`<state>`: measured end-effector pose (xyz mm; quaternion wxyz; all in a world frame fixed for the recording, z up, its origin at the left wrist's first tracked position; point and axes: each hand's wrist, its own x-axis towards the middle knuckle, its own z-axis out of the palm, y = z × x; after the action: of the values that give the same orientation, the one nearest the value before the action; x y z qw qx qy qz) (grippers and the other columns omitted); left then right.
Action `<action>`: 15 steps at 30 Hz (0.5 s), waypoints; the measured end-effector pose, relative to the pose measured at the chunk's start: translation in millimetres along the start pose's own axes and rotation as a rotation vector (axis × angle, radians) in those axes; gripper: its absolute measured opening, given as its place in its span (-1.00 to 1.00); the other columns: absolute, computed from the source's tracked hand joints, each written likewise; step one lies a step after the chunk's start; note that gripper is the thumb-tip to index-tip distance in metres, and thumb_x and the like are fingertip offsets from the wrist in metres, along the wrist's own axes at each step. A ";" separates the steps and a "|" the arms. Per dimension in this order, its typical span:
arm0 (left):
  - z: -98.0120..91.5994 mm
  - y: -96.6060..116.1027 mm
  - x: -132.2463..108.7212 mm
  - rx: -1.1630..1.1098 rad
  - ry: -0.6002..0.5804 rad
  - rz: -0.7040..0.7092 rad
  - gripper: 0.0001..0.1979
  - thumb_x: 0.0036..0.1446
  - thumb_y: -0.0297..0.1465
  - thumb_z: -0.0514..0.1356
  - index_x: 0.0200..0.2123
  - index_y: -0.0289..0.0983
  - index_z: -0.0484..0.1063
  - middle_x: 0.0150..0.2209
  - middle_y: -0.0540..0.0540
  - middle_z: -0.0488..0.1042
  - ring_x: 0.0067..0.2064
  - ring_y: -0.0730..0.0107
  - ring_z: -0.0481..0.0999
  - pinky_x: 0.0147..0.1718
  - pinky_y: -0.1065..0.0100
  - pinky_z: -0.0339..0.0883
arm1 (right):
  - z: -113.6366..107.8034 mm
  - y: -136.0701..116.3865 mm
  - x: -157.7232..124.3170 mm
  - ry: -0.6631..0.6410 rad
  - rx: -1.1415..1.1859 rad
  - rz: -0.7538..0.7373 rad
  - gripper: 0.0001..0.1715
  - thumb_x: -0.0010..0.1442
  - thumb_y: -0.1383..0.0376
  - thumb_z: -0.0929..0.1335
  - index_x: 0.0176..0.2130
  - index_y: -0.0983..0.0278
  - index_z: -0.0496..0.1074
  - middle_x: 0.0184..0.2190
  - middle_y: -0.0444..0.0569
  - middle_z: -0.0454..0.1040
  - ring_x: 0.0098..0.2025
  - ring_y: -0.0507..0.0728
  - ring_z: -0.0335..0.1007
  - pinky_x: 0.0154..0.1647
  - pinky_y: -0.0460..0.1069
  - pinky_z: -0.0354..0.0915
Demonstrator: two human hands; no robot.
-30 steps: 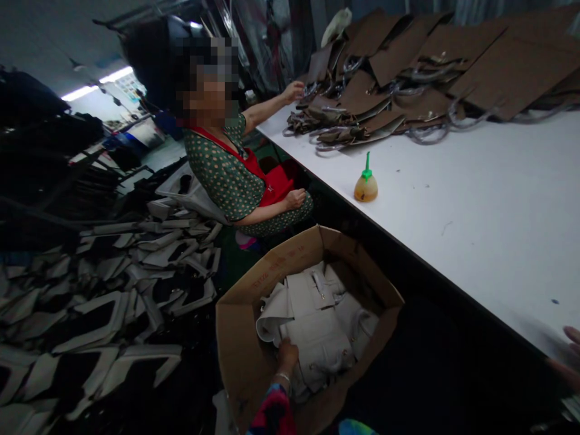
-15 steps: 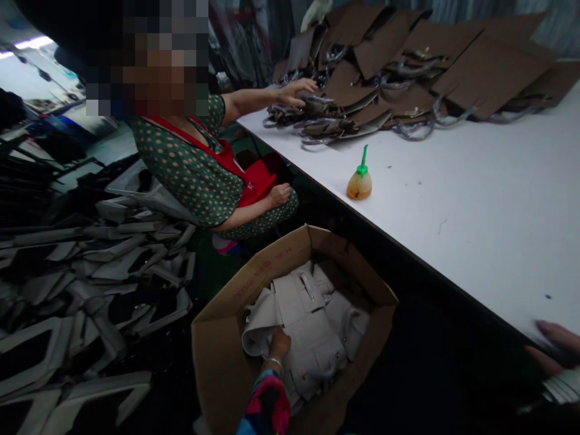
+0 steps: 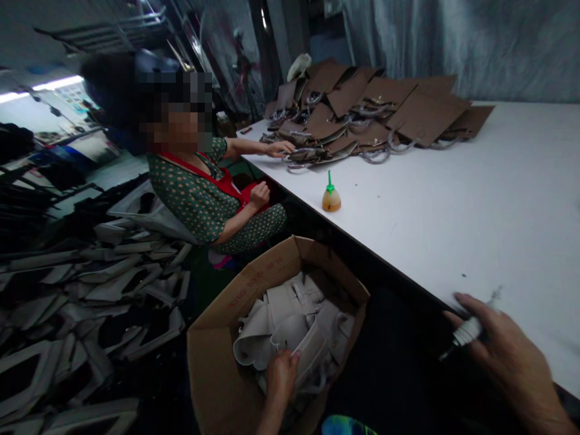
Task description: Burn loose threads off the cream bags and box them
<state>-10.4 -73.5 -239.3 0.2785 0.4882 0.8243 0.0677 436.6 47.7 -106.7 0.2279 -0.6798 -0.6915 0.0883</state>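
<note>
Inside a cardboard box (image 3: 217, 347), my left hand (image 3: 281, 376) pinches the edge of a light grey bag piece (image 3: 310, 347), lifted partly off the others. More grey bag pieces (image 3: 283, 302) with handles and small metal fittings lie heaped around it. My right hand (image 3: 510, 347), at the near table edge, is closed around a thin tool with a white ribbed part (image 3: 467, 331). The tool's narrow dark tip points down to the left; its other end looks clear. The tool's exact kind is not plain.
A white table (image 3: 430, 223) runs along the right, bearing a squat oil bottle (image 3: 331, 200) with a green spout and a pile of brown bag pieces (image 3: 362, 109). A seated person (image 3: 190, 193) reaches toward that pile. Grey and black bag parts (image 3: 90, 314) cover the floor at left.
The view has shifted, showing more of the table and my right hand. My left hand has drawn up the edge of a grey bag piece. The other person's reaching hand has lowered onto the brown pile.
</note>
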 end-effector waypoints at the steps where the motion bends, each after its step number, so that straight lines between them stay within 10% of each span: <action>1: -13.9 5.2 -6.9 -0.016 0.065 0.081 -0.71 0.34 -0.26 0.17 -0.41 -0.26 0.49 -0.31 -0.14 0.55 -0.18 0.17 0.57 -0.11 0.16 0.41 | 1.5 3.3 0.1 0.013 -0.005 -0.020 -0.09 0.29 -0.35 0.16 0.16 0.26 0.46 -0.06 0.31 0.58 -0.07 0.48 0.55 -0.12 0.28 0.44; 6: -127.0 33.3 -39.3 -0.088 0.321 0.448 -0.47 0.35 -0.10 -0.01 -0.63 -0.20 0.22 -0.53 -0.06 0.32 -0.38 0.28 0.40 -0.28 0.28 0.30 | -6.2 -0.1 -6.4 0.055 0.205 0.027 -0.26 0.30 -0.22 0.24 0.13 0.26 0.46 0.01 0.22 0.60 0.01 0.43 0.59 -0.03 0.21 0.47; 11: -253.1 92.6 -79.7 -0.267 0.339 0.943 -0.55 0.39 -0.24 0.08 -0.59 -0.22 0.29 -0.55 -0.01 0.29 -0.44 0.34 0.35 -0.37 0.31 0.24 | -40.1 -31.4 -42.3 0.074 0.554 0.158 -0.53 0.25 -0.16 0.34 -0.11 0.13 0.42 0.04 0.09 0.63 -0.04 0.35 0.64 -0.09 0.13 0.49; 15: -288.7 159.9 -107.1 -0.443 0.168 1.238 -0.52 0.36 -0.18 0.10 -0.61 -0.22 0.28 -0.59 0.00 0.25 -0.48 0.34 0.30 -0.35 0.23 0.22 | -75.0 -51.2 -73.6 0.116 0.774 0.155 -0.59 0.22 -0.11 0.40 -0.31 0.14 0.32 -0.01 0.07 0.66 0.01 0.32 0.63 0.01 0.12 0.49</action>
<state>0.1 -35.3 105.4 0.2167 0.7960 0.3769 0.4212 421.1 -41.7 -33.0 0.4983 -0.5979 -0.5397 0.3208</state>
